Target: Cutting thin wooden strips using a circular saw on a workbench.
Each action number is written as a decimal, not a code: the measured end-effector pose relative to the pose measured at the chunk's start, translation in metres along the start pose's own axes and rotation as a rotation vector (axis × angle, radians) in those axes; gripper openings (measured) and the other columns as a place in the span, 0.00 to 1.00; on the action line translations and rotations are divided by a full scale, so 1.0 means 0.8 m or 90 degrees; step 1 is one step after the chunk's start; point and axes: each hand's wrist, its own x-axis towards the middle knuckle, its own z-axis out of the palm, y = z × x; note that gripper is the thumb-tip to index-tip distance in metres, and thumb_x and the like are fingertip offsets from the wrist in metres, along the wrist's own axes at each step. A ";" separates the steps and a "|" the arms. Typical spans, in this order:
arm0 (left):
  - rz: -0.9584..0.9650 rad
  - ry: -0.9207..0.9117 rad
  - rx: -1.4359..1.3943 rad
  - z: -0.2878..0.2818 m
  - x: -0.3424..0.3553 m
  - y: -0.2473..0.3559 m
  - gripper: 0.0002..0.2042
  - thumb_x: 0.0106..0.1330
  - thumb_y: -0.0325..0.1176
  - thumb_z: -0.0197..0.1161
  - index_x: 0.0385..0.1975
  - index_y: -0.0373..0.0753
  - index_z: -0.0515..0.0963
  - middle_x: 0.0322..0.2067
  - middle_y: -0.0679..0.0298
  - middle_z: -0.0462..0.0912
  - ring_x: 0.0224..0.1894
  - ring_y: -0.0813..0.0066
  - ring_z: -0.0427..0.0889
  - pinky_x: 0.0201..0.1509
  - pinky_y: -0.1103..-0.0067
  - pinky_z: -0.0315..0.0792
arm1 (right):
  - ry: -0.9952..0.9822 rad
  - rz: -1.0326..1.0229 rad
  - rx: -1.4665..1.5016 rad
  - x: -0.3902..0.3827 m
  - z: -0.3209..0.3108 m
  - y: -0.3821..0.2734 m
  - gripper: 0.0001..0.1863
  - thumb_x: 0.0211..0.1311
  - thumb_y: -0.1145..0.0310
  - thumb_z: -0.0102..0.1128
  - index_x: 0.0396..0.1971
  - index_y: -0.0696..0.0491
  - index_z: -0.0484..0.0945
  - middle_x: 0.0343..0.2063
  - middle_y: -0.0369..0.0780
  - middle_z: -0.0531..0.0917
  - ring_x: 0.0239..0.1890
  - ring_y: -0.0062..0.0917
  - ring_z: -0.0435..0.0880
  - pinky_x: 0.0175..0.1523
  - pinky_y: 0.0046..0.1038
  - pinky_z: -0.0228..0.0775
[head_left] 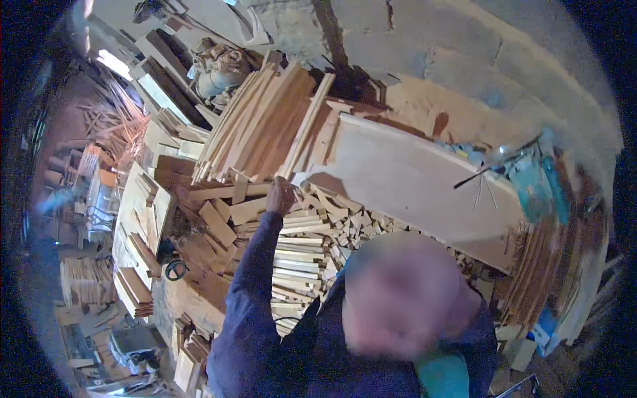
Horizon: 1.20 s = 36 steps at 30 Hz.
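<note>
Wood offcuts [312, 232] beside slanted board [411, 179]

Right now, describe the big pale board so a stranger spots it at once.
Find the grey block wall at the back. Below it, right of the stack of long reddish slats, lies the pale board. It alone is wide and smooth; its neighbours are narrow strips and short offcuts.

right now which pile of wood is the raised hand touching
The left hand reaches the leaning bundle of long pale wooden slats, at its lower end. The stack of short cut wooden blocks lies flat below its forearm, untouched.
</note>
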 end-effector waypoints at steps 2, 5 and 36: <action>-0.014 0.015 0.023 0.001 0.019 -0.015 0.17 0.66 0.33 0.62 0.50 0.32 0.69 0.41 0.39 0.79 0.43 0.37 0.78 0.46 0.54 0.76 | -0.153 0.131 -0.068 -0.018 0.041 0.050 0.12 0.50 0.69 0.66 0.34 0.54 0.77 0.35 0.42 0.79 0.38 0.35 0.83 0.40 0.36 0.76; -0.006 0.053 0.064 0.005 0.040 -0.029 0.22 0.67 0.38 0.65 0.54 0.30 0.69 0.47 0.40 0.77 0.51 0.39 0.76 0.55 0.53 0.72 | -0.246 0.315 -0.088 -0.076 0.103 0.093 0.11 0.59 0.66 0.64 0.37 0.57 0.77 0.36 0.46 0.80 0.41 0.44 0.82 0.49 0.43 0.77; 0.055 0.106 0.083 0.072 0.145 -0.007 0.21 0.58 0.35 0.63 0.51 0.37 0.71 0.40 0.47 0.80 0.44 0.45 0.80 0.51 0.57 0.74 | -0.300 0.713 0.113 -0.291 0.275 0.105 0.19 0.65 0.61 0.63 0.50 0.57 0.78 0.44 0.53 0.83 0.48 0.52 0.83 0.53 0.49 0.75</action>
